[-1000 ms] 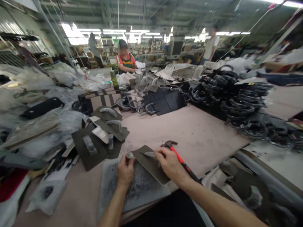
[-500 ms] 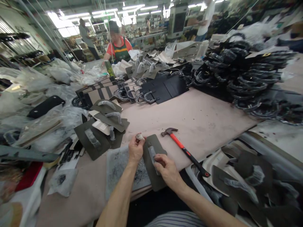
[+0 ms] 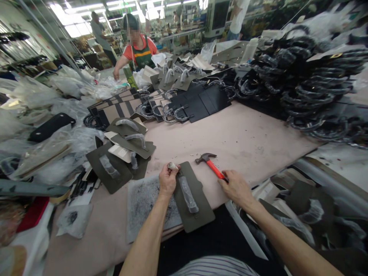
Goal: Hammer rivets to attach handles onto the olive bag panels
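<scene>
My left hand [image 3: 167, 180] is closed around a small pale cylindrical tool [image 3: 173, 166], its tip set at the top end of a dark olive leather panel [image 3: 198, 205] with a plastic-wrapped handle [image 3: 188, 194]. The panel lies partly on a grey scuffed pad [image 3: 143, 203] at the table's near edge. My right hand [image 3: 235, 186] rests on the red handle of a hammer [image 3: 211, 164] just right of the panel, fingers curling over it.
More olive panels with wrapped handles [image 3: 120, 161] are piled to the left. Black panels [image 3: 201, 101] and heaps of black handles [image 3: 301, 92] lie farther back. Plastic bags [image 3: 43, 115] crowd the left. A person in an orange shirt [image 3: 138, 50] works at the far end.
My right hand left the panel's wrapped handle and moved right onto the hammer's handle. The panel has been turned to lie lengthwise. My left hand stays at the panel's top with the tool.
</scene>
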A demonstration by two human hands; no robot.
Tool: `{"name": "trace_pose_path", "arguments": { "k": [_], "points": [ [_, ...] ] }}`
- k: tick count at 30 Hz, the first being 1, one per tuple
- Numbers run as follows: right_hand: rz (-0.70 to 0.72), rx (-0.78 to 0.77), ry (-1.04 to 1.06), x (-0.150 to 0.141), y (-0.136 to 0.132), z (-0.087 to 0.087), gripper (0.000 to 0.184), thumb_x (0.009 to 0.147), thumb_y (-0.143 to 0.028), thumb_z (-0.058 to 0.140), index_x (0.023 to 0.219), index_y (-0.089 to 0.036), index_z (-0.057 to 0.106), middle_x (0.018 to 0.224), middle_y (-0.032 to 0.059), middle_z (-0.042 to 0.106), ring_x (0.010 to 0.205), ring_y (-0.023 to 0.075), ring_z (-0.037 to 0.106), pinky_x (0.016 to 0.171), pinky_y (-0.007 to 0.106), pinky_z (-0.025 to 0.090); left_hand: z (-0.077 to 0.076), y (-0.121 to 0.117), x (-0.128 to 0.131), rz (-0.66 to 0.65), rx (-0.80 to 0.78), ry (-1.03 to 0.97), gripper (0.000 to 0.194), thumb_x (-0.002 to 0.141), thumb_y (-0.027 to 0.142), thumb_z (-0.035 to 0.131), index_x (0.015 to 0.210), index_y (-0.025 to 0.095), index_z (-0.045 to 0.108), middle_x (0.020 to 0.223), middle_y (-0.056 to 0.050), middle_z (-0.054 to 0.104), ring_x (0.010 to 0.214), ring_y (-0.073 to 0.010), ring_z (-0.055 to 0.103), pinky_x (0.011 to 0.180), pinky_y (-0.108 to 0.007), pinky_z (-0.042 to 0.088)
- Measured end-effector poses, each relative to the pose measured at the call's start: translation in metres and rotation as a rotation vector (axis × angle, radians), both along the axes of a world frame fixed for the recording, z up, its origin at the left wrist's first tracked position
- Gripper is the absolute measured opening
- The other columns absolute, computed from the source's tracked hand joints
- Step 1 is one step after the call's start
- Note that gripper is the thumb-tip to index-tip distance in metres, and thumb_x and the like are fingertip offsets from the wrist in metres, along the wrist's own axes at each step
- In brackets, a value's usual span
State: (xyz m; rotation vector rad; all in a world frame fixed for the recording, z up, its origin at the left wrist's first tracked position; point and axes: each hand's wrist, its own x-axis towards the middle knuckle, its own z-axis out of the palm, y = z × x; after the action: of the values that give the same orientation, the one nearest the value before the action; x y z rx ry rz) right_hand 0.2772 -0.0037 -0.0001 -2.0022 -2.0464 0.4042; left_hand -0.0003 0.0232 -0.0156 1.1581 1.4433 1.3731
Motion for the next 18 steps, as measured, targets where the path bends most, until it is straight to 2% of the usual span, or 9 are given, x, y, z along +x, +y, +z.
{"name": "trace_pose_path", "arguments": {
  "k": [4, 7, 9, 11, 14, 16, 18],
  "points": [
    [0.02, -0.106, -0.066, 0.003, -0.002, -0.001, 0.025, 0.09, -0.028, 0.049, 0.109, -0.014, 0.059, 0.102, 0.0125, 0.061, 0.093, 0.0234, 0.057, 0.079, 0.033, 0.041, 0.004, 0.0, 0.003, 0.012, -0.01, 0.062, 0.019, 0.083, 0.033, 0.064, 0.094, 0.017, 0.064, 0.091, -0.007, 0.075, 0.088, -0.0184, 0.07, 0.085, -0.03, 0.054],
    [0.013, -0.196, 0.038, 0.0, 0.002, 0.005, 0.022, 0.084, -0.022, 0.051, 0.103, -0.015, 0.058, 0.095, 0.0099, 0.061, 0.087, 0.0211, 0.058, 0.075, 0.031, 0.04, 0.006, -0.002, 0.007, 0.033, -0.004, 0.119, 0.015, 0.083, 0.03, 0.063, 0.093, 0.018, 0.064, 0.09, -0.006, 0.075, 0.086, -0.0187, 0.069, 0.083, -0.029, 0.054],
    [-0.037, -0.326, 0.256, -0.004, 0.004, 0.011, 0.019, 0.077, -0.02, 0.054, 0.096, -0.017, 0.057, 0.083, 0.005, 0.061, 0.077, 0.0182, 0.057, 0.068, 0.029, 0.04, 0.008, -0.003, 0.009, 0.049, 0.008, 0.168, 0.013, 0.083, 0.027, 0.062, 0.093, 0.019, 0.064, 0.089, -0.005, 0.075, 0.085, -0.0188, 0.069, 0.081, -0.029, 0.054],
    [-0.142, -0.521, 0.608, -0.011, 0.005, 0.018, 0.016, 0.075, -0.022, 0.055, 0.09, -0.018, 0.054, 0.071, -0.0001, 0.056, 0.064, 0.0149, 0.054, 0.059, 0.026, 0.04, 0.009, -0.004, 0.011, 0.043, 0.032, 0.239, 0.012, 0.082, 0.024, 0.062, 0.093, 0.02, 0.064, 0.089, -0.005, 0.075, 0.084, -0.0192, 0.069, 0.081, -0.029, 0.053],
    [-0.302, -0.789, 1.066, -0.026, 0.002, 0.03, 0.011, 0.08, -0.03, 0.05, 0.086, -0.02, 0.049, 0.062, -0.0055, 0.045, 0.046, 0.0098, 0.041, 0.045, 0.023, 0.035, 0.008, -0.004, 0.01, -0.011, 0.08, 0.322, 0.012, 0.082, 0.02, 0.06, 0.093, 0.021, 0.065, 0.091, -0.004, 0.075, 0.086, -0.0201, 0.069, 0.081, -0.031, 0.053],
    [-0.344, -0.838, 1.159, -0.036, 0.001, 0.043, 0.014, 0.084, -0.035, 0.047, 0.084, -0.021, 0.046, 0.061, -0.0078, 0.04, 0.04, 0.0073, 0.032, 0.04, 0.02, 0.03, 0.008, -0.002, 0.008, -0.081, 0.108, 0.338, 0.013, 0.082, 0.018, 0.059, 0.094, 0.021, 0.065, 0.091, -0.004, 0.075, 0.086, -0.0202, 0.069, 0.081, -0.031, 0.053],
    [-0.302, -0.72, 1.134, -0.045, 0.002, 0.06, 0.02, 0.088, -0.042, 0.044, 0.084, -0.022, 0.044, 0.061, -0.0087, 0.038, 0.039, 0.0069, 0.03, 0.038, 0.02, 0.026, 0.008, 0.0, 0.006, -0.147, 0.126, 0.345, 0.015, 0.082, 0.017, 0.059, 0.094, 0.021, 0.066, 0.09, -0.004, 0.075, 0.086, -0.0199, 0.069, 0.082, -0.031, 0.053]
  ]
}}
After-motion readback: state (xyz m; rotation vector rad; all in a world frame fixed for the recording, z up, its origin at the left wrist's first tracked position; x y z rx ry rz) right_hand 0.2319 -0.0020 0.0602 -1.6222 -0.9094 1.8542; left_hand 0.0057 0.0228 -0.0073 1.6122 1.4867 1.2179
